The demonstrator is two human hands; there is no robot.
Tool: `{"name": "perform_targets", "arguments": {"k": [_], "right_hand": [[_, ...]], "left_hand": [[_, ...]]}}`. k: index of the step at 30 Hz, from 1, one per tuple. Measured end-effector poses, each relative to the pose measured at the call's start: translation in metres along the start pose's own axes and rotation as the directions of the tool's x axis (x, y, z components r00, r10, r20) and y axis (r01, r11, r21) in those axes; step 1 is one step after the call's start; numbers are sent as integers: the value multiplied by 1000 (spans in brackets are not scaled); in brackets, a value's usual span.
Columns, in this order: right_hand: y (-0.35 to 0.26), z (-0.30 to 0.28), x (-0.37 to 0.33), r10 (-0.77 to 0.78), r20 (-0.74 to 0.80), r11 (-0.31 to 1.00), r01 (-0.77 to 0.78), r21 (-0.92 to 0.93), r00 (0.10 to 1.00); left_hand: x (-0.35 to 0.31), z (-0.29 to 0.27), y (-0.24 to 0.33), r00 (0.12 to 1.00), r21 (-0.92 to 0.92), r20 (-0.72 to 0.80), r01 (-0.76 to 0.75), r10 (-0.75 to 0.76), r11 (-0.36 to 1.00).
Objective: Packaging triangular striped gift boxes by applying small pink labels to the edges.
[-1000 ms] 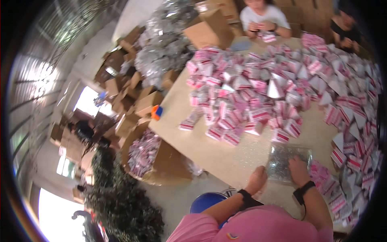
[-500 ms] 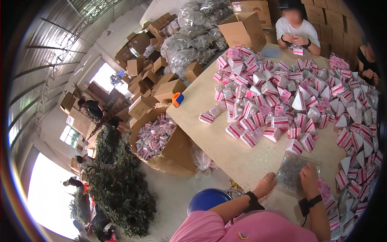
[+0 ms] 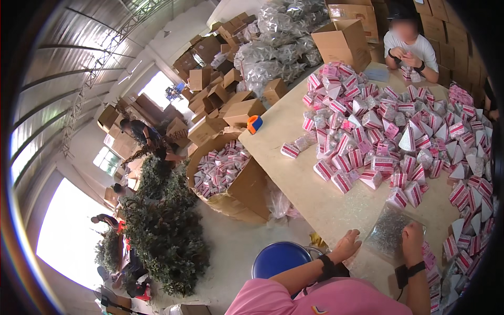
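A right hand [image 3: 413, 239], curled nearly into a fist, sits at the right side of a clear, square, speckled tray [image 3: 387, 233] on a smooth tan table [image 3: 304, 194]; a left hand [image 3: 345, 247], half-open, is just beside its left edge. Whether either grips anything is unclear. Glittery pink-and-white wedges [image 3: 382, 164] crowd close beyond and rightward; a round blue stool [image 3: 281, 261] and cardboard carton [image 3: 252, 186] stand left.

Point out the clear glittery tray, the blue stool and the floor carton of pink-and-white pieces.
Clear glittery tray [image 3: 386, 231], head view: inner surface.
Blue stool [image 3: 278, 259], head view: round seat.
Floor carton [image 3: 249, 190], head view: side wall.
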State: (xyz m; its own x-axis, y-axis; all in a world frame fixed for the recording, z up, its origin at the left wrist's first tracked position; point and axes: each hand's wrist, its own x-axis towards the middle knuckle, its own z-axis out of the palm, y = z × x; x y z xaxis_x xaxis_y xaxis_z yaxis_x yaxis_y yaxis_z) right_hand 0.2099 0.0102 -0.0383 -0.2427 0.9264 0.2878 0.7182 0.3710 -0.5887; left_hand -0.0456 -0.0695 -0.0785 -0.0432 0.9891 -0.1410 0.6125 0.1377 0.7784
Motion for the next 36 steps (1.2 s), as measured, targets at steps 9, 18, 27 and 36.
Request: {"name": "perform_targets", "arguments": {"k": [9,18,27,36], "right_hand": [[11,-17,-9,250,101,892,-270,363,963],[1,-61,-21,541,365,259,-564,784,757],[2,-93,-56,583,322,129,-476,870,746],[-2,-137,-125,739,163,134,-379,916,654]], "left_hand": [[-3,9,10,996,24,4,-85,85,996],[-6,0,67,978,-30,66,-194,195,981],[-1,14,108,922,-52,157,-351,355,935],[7,85,168,596,-50,435,-733,675,679]]}}
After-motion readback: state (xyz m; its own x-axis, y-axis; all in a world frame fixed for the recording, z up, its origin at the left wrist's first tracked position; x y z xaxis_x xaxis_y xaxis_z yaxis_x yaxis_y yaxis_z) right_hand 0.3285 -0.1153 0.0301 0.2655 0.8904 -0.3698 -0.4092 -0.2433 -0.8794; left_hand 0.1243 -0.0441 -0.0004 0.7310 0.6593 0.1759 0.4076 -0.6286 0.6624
